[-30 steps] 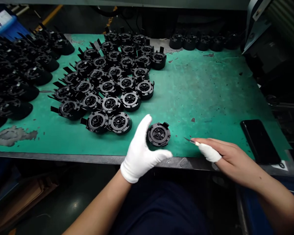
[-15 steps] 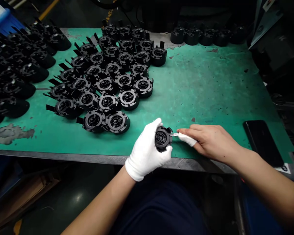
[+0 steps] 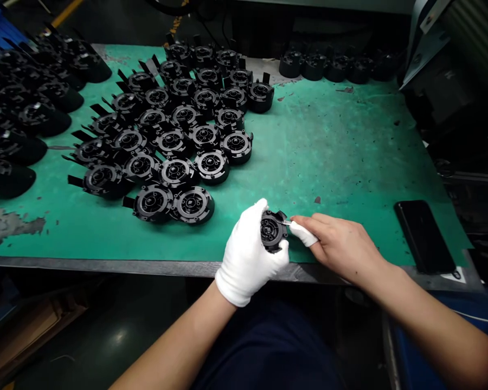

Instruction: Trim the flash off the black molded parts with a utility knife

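Note:
My left hand, in a white glove, is closed round a round black plastic part and holds it tilted just above the near edge of the green table mat. My right hand is bare except for a white wrap on one finger. It pinches a small metal blade whose tip touches the part's upper right rim. Several more black round parts lie in rows on the mat to the upper left of my hands.
A black phone lies on the mat at the right near edge. Black dome-shaped pieces crowd the far left. Another row of black parts stands along the back edge. Machinery rises at the right.
My left hand picked the black part up off the mat and tilted it. My right hand moved left and brought the blade to the part's rim, where it stays.

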### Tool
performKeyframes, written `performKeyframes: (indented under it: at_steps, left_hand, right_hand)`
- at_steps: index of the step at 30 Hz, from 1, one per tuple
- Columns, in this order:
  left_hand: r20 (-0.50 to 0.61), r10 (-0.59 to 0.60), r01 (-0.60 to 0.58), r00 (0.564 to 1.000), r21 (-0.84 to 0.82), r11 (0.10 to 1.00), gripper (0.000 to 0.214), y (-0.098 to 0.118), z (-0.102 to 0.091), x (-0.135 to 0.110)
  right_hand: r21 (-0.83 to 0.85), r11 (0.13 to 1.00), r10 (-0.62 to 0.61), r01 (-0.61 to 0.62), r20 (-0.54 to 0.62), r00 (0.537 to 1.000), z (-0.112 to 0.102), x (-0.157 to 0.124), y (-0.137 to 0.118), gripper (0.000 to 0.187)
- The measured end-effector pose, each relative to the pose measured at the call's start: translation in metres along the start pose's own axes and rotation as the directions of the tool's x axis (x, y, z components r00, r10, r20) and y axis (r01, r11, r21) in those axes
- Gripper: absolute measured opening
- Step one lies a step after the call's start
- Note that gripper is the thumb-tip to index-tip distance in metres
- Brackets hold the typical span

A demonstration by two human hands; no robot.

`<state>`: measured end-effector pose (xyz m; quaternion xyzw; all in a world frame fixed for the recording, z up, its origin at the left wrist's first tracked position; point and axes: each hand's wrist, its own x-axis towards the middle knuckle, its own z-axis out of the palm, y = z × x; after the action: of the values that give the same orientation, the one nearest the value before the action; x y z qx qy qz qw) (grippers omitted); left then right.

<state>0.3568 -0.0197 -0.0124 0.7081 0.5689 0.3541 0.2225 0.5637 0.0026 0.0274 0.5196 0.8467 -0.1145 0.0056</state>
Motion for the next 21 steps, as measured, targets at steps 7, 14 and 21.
performKeyframes:
  at_steps: [7,14,21]
  left_hand:
    - [-0.051,-0.007,0.007,0.999,0.003,1.000,0.075,-0.001,0.004,-0.003]
    - [-0.123,-0.022,0.023,0.992,0.005,1.000,0.074,0.005,0.008,-0.006]
    - [0.190,0.135,-0.128,0.972,-0.052,0.990,0.088,-0.014,-0.028,-0.002]
  right_hand:
    - [-0.028,1.000,0.013,-0.013,0.001,1.000,0.004,-0.005,-0.009,0.037]
    - [-0.056,0.992,0.112,-0.116,-0.075,0.991,0.009,-0.006,-0.019,0.034]
    - [0.269,0.963,-0.023,0.010,0.046,0.999,0.004,-0.027,-0.005,0.032]
